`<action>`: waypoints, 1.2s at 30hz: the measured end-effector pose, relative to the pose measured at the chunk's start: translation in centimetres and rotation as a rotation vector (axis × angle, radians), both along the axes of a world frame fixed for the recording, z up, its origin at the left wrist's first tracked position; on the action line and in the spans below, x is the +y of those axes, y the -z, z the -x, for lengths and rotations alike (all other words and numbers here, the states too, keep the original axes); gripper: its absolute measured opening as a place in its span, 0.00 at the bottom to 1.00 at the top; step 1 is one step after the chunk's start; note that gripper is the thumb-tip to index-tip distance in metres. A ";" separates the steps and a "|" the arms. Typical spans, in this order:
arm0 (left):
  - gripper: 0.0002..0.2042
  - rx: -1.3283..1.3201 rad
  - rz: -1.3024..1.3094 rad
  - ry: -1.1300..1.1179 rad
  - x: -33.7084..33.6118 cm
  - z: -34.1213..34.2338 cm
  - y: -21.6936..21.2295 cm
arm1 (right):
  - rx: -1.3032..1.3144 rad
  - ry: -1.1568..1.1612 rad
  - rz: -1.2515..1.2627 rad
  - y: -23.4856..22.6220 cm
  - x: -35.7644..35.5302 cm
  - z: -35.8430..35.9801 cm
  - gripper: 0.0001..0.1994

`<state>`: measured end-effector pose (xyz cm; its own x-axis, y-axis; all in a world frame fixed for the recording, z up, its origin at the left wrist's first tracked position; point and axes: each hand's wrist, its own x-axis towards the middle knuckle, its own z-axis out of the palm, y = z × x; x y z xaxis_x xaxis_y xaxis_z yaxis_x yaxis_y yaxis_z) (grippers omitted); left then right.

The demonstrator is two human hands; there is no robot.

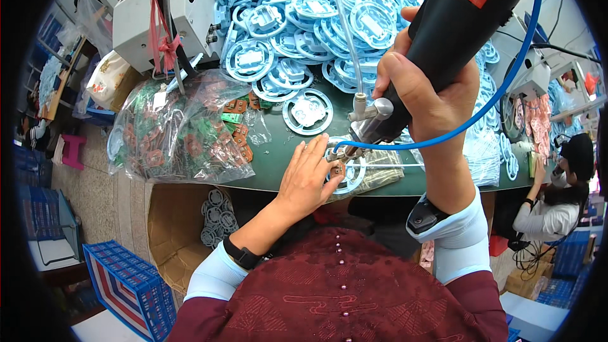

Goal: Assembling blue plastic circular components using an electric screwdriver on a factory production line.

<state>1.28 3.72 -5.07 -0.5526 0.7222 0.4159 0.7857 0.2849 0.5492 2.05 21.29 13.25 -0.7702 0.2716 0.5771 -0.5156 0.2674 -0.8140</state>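
The black power screwdriver point(446, 41) has its long axis slanting from upper right to lower left, tip down, held in the wrapped right hand point(440, 98), the tip beside the left hand point(305, 176), whose grip I cannot tell, over the worktop point(269, 166).

Black driver point(453, 33), top out of frame

On my feed I see a pink stool point(74, 152) at nine o'clock, a blue plastic crate point(154, 301) on the floor at eight, brown cardboard point(525, 284) at four, and a pale-sleeved co-worker point(546, 221) at three.
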 end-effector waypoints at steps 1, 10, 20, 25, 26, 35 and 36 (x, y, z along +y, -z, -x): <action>0.14 0.007 0.002 0.002 0.0 0.0 0.1 | -0.004 -0.005 0.002 0.0 -0.1 0.0 0.23; 0.15 0.022 -0.027 0.008 0.1 0.2 0.4 | 0.007 0.007 0.018 0.2 -0.8 0.1 0.22; 0.15 0.019 0.014 0.006 0.1 0.2 0.3 | 0.022 0.040 -0.054 0.4 -0.4 -0.1 0.22; 0.19 0.031 0.022 0.001 0.2 0.1 0.1 | 0.040 0.059 -0.011 0.9 -0.3 -0.3 0.21; 0.20 0.034 0.021 -0.008 0.2 0.1 0.1 | 0.048 0.066 -0.002 1.1 -0.2 -0.4 0.20; 0.19 0.014 0.032 -0.009 -0.4 -0.3 0.3 | 0.107 -0.009 0.096 -0.6 0.2 -0.9 0.23; 0.25 0.016 0.076 0.009 -0.8 -0.7 0.7 | 0.108 0.025 0.140 -1.7 0.1 -1.1 0.22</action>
